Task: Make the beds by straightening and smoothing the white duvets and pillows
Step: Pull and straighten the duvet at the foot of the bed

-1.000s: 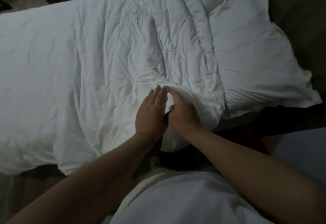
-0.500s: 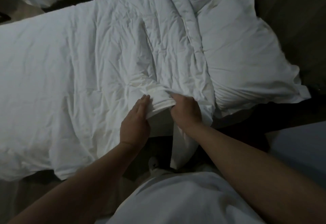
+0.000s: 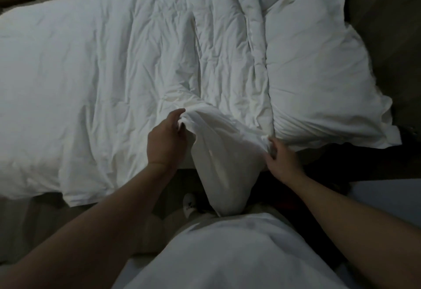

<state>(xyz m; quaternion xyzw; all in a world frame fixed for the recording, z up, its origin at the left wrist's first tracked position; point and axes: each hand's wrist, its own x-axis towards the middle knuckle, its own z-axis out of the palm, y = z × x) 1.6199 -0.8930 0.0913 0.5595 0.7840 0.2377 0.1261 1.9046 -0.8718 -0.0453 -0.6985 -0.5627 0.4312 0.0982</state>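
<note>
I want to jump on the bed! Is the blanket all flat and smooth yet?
Not yet. The duvet is creased, and its near edge is bunched where the left hand and right hand grip it.

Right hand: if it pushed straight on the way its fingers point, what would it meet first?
The right hand pinches the duvet edge; straight on lies more bunched duvet, then probably the pillow corner, though depth is unclear.

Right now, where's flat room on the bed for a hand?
Free: the flat duvet stretch left of the left hand, and the pillow top. Crowded: the near edge between it and the right hand, both gripping bunched duvet.
</note>
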